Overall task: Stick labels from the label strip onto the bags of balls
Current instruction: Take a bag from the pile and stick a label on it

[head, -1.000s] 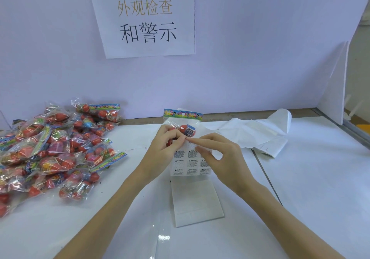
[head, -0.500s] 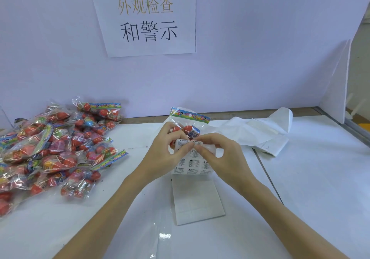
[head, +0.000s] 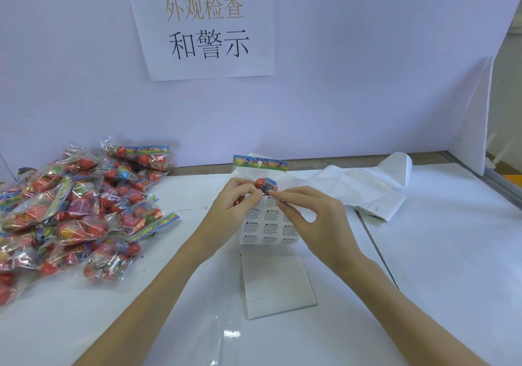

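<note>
A clear bag of red balls (head: 261,176) with a colourful header card is held upright above the table by my left hand (head: 231,210), whose fingers curl round its lower part together with the top of the label strip (head: 268,227). The strip is a white sheet printed with several small warning labels and hangs down below both hands. My right hand (head: 308,218) pinches a label at the strip's top edge with thumb and forefinger, right below the bag's barcode sticker. The balls low in the bag are hidden by my left fingers.
A heap of several ball bags (head: 73,213) lies at the left of the white table (head: 437,266). A blank white backing sheet (head: 278,286) lies under my hands. Crumpled white paper (head: 367,187) sits at the back right, with a slanted white board (head: 471,116) beyond it.
My right hand has drawn slightly to the right while pinching at the strip's top edge. The bag has tilted back to level after leaning half a second ago.
</note>
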The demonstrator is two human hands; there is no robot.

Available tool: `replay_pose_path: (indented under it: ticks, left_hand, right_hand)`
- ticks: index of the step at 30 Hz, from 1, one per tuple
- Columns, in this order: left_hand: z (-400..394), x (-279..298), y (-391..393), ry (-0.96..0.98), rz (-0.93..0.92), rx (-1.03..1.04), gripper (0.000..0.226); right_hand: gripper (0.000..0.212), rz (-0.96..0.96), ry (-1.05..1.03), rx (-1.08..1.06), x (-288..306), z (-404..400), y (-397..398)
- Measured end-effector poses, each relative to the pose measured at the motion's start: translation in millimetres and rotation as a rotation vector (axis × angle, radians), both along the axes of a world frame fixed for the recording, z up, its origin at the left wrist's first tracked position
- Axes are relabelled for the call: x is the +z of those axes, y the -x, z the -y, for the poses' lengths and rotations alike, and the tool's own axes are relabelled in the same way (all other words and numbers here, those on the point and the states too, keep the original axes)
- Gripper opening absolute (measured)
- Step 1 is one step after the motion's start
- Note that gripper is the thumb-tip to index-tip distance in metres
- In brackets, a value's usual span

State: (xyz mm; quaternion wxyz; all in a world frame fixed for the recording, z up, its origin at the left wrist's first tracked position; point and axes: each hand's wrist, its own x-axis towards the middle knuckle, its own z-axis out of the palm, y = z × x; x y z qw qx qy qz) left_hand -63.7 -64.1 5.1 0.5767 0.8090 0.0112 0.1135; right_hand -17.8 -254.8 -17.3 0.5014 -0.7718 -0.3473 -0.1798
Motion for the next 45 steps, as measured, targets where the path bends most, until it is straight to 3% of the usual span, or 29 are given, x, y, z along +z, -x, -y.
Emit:
replay_pose_path:
  ticks: [5, 10, 13, 20, 25, 29, 34, 38, 42, 45]
  left_hand:
    - [-1, -2, -3, 0.022, -0.002, 0.082, 0.023]
    - [-7, -5, -6, -0.114, 0.034, 0.174, 0.009]
    - [-7, -5, -7, -0.207, 0.142, 0.238, 0.011]
    - [-15, 17, 4, -0.023, 0.489, 0.409, 0.012]
    - [-14, 30, 10, 0.169, 0.562, 0.377, 0.01]
    - [-16, 31, 8, 0.205, 0.441, 0.302, 0.019]
    - [-10, 25, 9, 0.132, 0.284, 0.127, 0.031]
    - [2, 16, 9, 0.066, 0.292, 0.048, 0.046]
    - [9, 6, 7, 0.031, 0.282, -0.03, 0.047]
    - [14, 4, 7, 0.082, 0.268, -0.092, 0.057]
  right_hand:
    - [0.031, 0.035, 0.028, 0.018, -1, 0, 0]
    - [0.021, 0.04, -0.117, -0.013, 8, 0, 3]
    - [0.023, -0.082, -0.192, -0.041, 10, 2, -2]
    - [0.033, -0.325, -0.354, 0.009, 15, 5, -4]
    - [0.039, -0.386, -0.548, 0.026, 22, 10, -6]
    - [0.035, -0.496, -0.683, 0.071, 25, 14, -11]
    - [0.036, -0.538, -0.602, 0.144, 26, 12, -7]
    - [0.04, -0.512, -0.471, 0.209, 24, 7, 0]
    - [0.04, -0.433, -0.375, 0.229, 25, 3, 3]
    - [0.036, -0.384, -0.327, 0.189, 23, 2, 3]
